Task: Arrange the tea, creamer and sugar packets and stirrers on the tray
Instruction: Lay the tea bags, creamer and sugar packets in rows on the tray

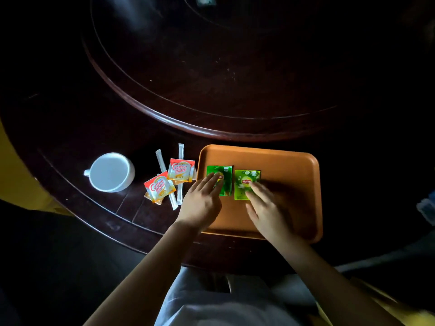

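Two green tea packets lie side by side, just apart, on the orange tray (282, 161), in its left half. The left tea packet (223, 175) sits under the fingers (213, 181) of the left hand (202, 203), which lie flat and close together on it, pinching nothing. The right tea packet (244, 182) sits under the fingers (255, 188) of the right hand (266, 208), slightly spread and pressed flat on its lower right part. Left of the left fingers, off the tray on the dark table (70, 142), lie two creamer packets, one (180, 170) just beside the tray, the other (159, 189) nearer the person, overlapping two wrapped stirrers (180, 151) (160, 158). Farther left stands a white cup (110, 171).
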The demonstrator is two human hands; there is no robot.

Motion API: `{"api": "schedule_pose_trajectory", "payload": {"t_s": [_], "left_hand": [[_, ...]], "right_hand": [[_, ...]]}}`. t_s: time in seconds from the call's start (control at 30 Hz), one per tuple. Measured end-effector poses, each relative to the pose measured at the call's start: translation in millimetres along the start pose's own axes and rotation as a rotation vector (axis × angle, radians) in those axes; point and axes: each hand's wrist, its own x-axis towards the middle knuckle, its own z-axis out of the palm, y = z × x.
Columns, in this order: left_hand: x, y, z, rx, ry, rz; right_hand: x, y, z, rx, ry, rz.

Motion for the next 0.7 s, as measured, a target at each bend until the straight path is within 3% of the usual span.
{"api": "schedule_pose_trajectory", "payload": {"t_s": [0.27, 0.7], "left_hand": [[-21, 3, 13, 0.09, -0.21, -0.07], [16, -9, 7, 0.153, -0.203, -0.072]], "right_hand": [[-5, -7, 9, -0.042, -0.172, 0.05], [31, -1, 12, -0.057, -0.252, 0.114]]}}
